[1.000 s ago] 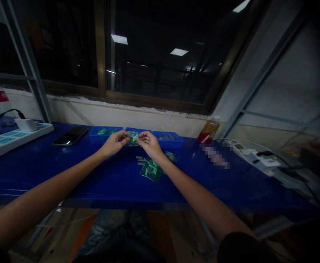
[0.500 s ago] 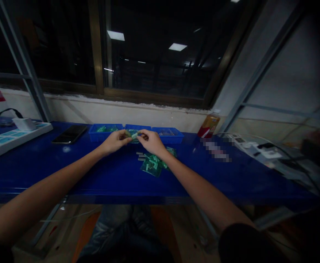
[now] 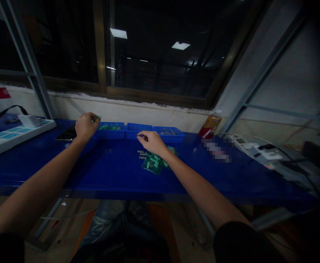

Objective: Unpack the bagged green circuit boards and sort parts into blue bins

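Observation:
My left hand (image 3: 85, 126) is raised at the left bin (image 3: 112, 135), its fingers closed on a small green packet (image 3: 97, 118). More green pieces (image 3: 109, 127) lie inside that bin. In front of the middle bin (image 3: 134, 126) is my right hand (image 3: 152, 141), its thumb and fingers pinched together; whatever is between them is too small to make out. Below the right hand, green plastic bags (image 3: 154, 163) with small parts in them lie on the blue table (image 3: 102, 168). Several short grey rods (image 3: 142, 155) are beside those bags.
The right bin (image 3: 172, 138) holds small greyish parts. A phone (image 3: 66, 133) lies left of the bins, partly behind my left hand, near a white power strip (image 3: 20, 135). At the right stand a drink bottle (image 3: 210, 125) and a cluttered power strip with cables (image 3: 266, 155).
My hands have come apart. The left went left and up from the middle bin to the left bin with the green packet; the right stayed nearly in place.

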`<state>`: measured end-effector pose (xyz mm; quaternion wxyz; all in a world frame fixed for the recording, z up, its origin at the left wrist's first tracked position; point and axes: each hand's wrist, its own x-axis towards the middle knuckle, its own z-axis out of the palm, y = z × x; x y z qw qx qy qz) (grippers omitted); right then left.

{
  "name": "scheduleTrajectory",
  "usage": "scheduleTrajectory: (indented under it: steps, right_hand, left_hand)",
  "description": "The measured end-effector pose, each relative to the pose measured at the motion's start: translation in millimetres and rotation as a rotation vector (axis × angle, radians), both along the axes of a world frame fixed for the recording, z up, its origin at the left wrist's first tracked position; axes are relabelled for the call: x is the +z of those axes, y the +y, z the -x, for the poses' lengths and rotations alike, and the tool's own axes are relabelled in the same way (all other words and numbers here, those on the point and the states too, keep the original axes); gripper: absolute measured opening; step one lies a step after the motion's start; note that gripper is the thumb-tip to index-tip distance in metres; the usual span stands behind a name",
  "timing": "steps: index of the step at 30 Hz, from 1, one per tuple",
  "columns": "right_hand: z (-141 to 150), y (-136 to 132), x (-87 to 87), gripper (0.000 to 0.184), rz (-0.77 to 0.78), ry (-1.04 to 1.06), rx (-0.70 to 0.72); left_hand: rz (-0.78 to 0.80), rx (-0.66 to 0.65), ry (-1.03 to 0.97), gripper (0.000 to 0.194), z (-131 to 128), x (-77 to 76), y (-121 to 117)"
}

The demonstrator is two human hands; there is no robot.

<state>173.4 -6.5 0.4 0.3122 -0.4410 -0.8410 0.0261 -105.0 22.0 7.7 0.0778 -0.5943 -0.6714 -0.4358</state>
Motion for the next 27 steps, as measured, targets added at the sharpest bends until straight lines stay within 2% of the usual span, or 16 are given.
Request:
scheduleTrajectory:
  steps: [5,11,17,20,24,27]
  right_hand:
    - [-2.6,1.9,-0.3,0.025,-0.003,-0.011,0.004]
    - [-2.1,1.6,-0.9,0.025,0.021,-0.039,0.018]
    - [-5.4,-0.5,5.4,0.025,-0.014,-0.061,0.014]
    - [-10.4,-1.6,11.1,0.024,-0.038,-0.071,0.002]
    - [-15.4,-2.6,14.0,0.022,0.064,-0.197,0.041]
    - [-14.0,-3.0,10.2,0.026,0.170,-0.323,0.074]
  left_hand:
    - [0.114,-0.003,0.051,0.020,-3.9,-7.2,8.7]
    - [0.078,0.025,0.158,0.023,-14.1,-4.0,6.3]
    - [0.305,0.066,0.309,0.032,-14.1,0.0,10.7]
    - [0.343,0.045,0.357,0.038,-13.8,-2.5,11.9]
    - [0.177,-0.009,0.403,0.046,-23.0,-5.0,4.5]
    - [0.021,-0.090,0.398,0.043,-36.3,-3.0,-4.7]
